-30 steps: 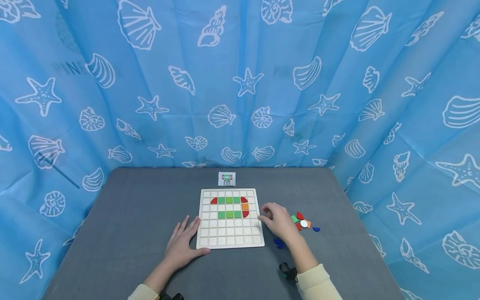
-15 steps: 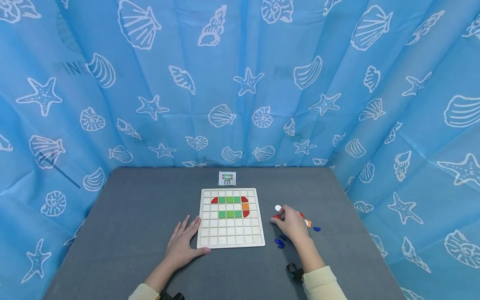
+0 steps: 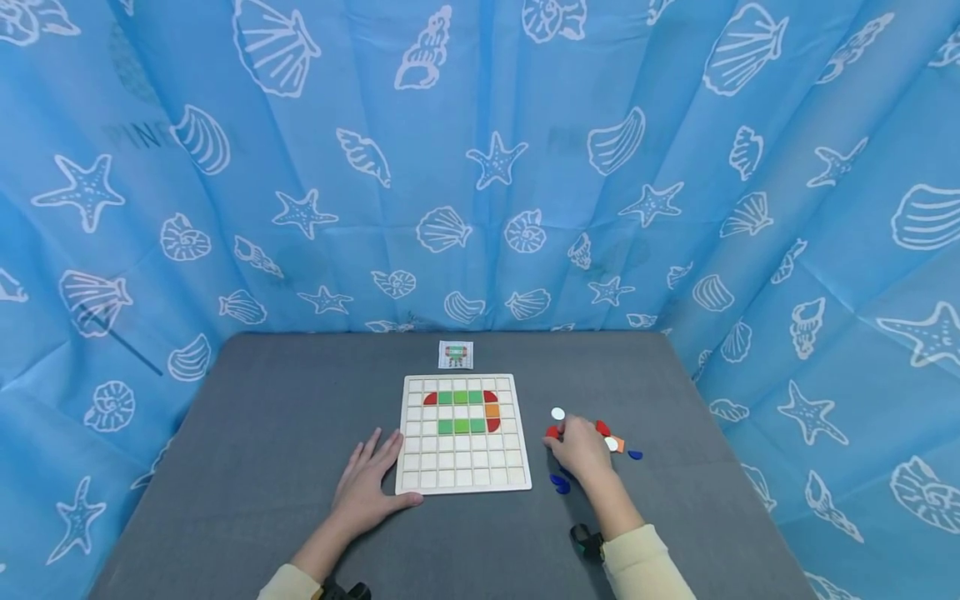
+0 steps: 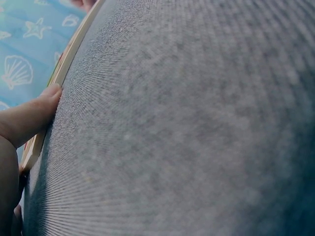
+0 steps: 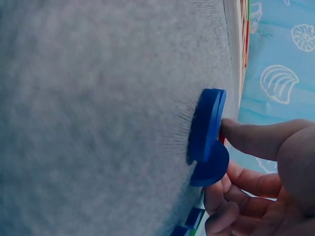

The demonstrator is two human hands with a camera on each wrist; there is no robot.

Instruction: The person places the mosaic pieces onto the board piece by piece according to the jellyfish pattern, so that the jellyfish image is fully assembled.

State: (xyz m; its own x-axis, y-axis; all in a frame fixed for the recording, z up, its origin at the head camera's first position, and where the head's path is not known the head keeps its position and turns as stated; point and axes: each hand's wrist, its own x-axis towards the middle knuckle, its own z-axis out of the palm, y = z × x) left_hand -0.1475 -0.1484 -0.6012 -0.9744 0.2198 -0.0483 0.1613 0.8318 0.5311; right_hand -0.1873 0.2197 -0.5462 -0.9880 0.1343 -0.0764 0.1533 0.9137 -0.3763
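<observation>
My left hand (image 3: 363,492) lies spread at the left edge of a white gridded board (image 3: 448,481), its thumb against the front edge. In the left wrist view, the thumb (image 4: 32,118) touches the board's rim (image 4: 74,49). Green, red and orange tiles (image 3: 461,398) fill some squares. To the board's right, my right hand (image 3: 588,450) has its thumb and curled fingers at a red piece (image 3: 552,432), seemingly pinching it. Blue half-round pieces (image 5: 206,125) stand before that thumb in the right wrist view and hide most of the red piece.
A white disc (image 3: 558,413) lies just beyond the right hand. Another white disc (image 3: 611,444), an orange tile (image 3: 620,445), a red piece (image 3: 603,427) and a blue piece (image 3: 636,455) lie to its right. A small pattern card (image 3: 456,355) sits behind the board. A blue curtain (image 3: 480,167) surrounds the grey table.
From the board's right edge, my right hand has moved right to the loose pieces, and a white disc now shows beside it. My left hand has stayed at the board.
</observation>
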